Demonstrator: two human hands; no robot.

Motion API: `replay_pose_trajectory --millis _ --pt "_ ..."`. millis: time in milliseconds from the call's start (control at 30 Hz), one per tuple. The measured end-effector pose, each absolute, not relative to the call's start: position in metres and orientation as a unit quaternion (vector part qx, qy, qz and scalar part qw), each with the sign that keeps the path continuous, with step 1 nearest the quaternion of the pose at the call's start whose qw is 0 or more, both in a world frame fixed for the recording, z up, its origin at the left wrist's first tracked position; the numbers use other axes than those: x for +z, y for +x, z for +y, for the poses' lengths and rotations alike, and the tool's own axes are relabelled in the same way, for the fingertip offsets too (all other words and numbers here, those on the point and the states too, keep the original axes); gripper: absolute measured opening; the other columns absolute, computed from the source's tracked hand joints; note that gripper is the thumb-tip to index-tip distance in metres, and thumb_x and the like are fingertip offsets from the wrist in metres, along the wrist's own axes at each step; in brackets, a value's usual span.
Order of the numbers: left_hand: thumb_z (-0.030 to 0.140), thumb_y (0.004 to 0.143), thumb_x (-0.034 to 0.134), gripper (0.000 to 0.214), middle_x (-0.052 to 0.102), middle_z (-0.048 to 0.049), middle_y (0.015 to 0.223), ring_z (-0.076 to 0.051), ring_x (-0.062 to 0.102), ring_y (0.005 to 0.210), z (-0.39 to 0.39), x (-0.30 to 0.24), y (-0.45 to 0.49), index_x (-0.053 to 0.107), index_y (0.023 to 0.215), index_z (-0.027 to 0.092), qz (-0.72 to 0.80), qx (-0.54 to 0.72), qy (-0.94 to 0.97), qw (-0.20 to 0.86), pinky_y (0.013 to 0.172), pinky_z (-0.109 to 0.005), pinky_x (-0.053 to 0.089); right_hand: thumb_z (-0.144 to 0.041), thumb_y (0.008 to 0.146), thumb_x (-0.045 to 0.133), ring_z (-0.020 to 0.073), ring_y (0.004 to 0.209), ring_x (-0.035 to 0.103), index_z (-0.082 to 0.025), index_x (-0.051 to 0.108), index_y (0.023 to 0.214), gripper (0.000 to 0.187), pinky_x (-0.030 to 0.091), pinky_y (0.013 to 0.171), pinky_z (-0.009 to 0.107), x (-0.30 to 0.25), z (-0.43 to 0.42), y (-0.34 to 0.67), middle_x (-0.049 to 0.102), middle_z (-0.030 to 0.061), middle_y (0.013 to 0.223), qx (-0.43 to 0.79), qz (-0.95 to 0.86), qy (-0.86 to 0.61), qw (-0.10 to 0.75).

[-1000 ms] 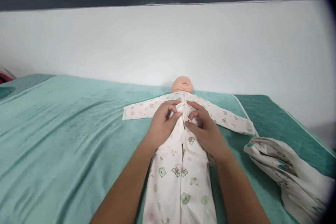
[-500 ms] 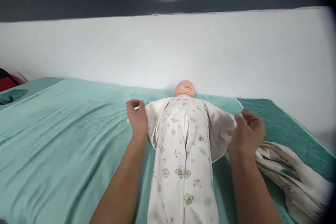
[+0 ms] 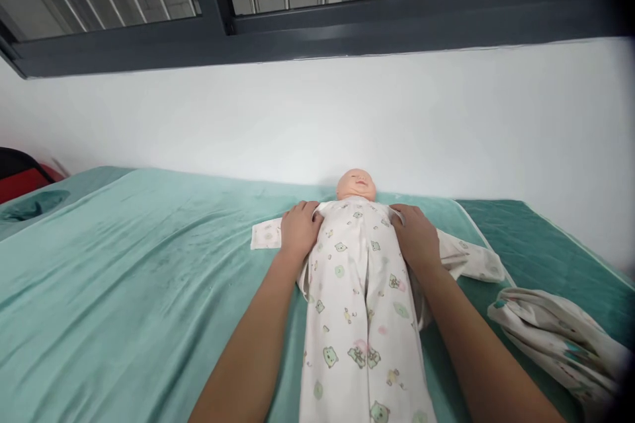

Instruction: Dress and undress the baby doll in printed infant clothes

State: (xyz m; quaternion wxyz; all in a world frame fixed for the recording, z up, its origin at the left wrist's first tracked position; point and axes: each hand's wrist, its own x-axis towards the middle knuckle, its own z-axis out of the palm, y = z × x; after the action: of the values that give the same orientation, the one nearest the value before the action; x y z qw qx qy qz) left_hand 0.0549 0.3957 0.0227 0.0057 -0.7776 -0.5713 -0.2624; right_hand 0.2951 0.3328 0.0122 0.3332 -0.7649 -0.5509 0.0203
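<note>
**A:** What takes up most of the view?

**B:** A white wall (image 3: 317, 125) under a dark window frame (image 3: 347, 26); below it a teal blanket (image 3: 124, 277) covers the whole bed surface, wrinkled on the near side.

**A:** And what lies on it?

**B:** A baby doll (image 3: 356, 185) on its back, head toward the wall, legs toward the person; it wears a white sleepsuit (image 3: 362, 310) printed with small bears, which runs down the middle of the picture and out at the bottom edge. A patterned cloth (image 3: 555, 337) lies bunched on the blanket to the right, well apart from the doll.

**A:** How do the arms come in?

**B:** Both forearms rise bare from the bottom edge, one on each side of the doll's legs, and slant inward toward its shoulders.

**A:** The left hand?

**B:** The left hand (image 3: 300, 230) lies palm down on the doll's shoulder; fingers together, slightly bent, tips close to the neck; it presses flat and clamps nothing. One empty sleeve (image 3: 265, 236) sticks out flat just beyond it.

**A:** The right?

**B:** The right hand (image 3: 417, 236) mirrors it on the other shoulder; palm down, fingers loosely together, pointing toward the head, not closed round anything; the other sleeve (image 3: 473, 261) trails out from beneath it toward the cloth.
</note>
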Motion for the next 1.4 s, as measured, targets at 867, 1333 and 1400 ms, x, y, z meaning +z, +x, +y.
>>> replay_pose_trajectory --millis 867,1333,1400 --pt "0.029 0.089 0.044 0.031 0.075 -0.0048 0.102 -0.024 0.068 0.093 0.418 0.024 0.026 0.067 0.11 0.03 -0.683 -0.215 -0.694 -0.076 0.07 -0.03 0.045 -0.018 0.087 0.048 0.0295 0.106 0.058 -0.013 0.064 0.114 0.032 0.047 0.088 0.043 0.092 0.375 0.161 0.063 0.0164 0.111 0.025 -0.856 -0.517 0.0" --pt "0.023 0.094 0.041 0.035 0.073 -0.0053 0.105 -0.023 0.068 0.093 0.402 0.024 0.025 0.068 0.115 0.031 -0.657 -0.249 -0.711 -0.04 0.071 -0.031 0.045 -0.027 0.083 0.062 0.0243 0.086 0.068 -0.02 0.067 0.114 0.032 0.047 0.069 0.031 0.089 0.411 0.151 0.072 0.0103 0.099 0.057 -0.866 -0.489 -0.087" --pt "0.024 0.095 0.039 0.036 0.072 -0.0034 0.107 -0.021 0.067 0.095 0.395 0.022 0.02 0.069 0.115 0.031 -0.638 -0.289 -0.713 -0.033 0.072 -0.03 0.044 -0.031 0.087 0.058 0.0225 0.089 0.068 -0.027 0.061 0.126 0.039 0.046 0.069 0.029 0.098 0.4 0.16 0.071 0.0071 0.106 0.057 -0.874 -0.477 -0.073"
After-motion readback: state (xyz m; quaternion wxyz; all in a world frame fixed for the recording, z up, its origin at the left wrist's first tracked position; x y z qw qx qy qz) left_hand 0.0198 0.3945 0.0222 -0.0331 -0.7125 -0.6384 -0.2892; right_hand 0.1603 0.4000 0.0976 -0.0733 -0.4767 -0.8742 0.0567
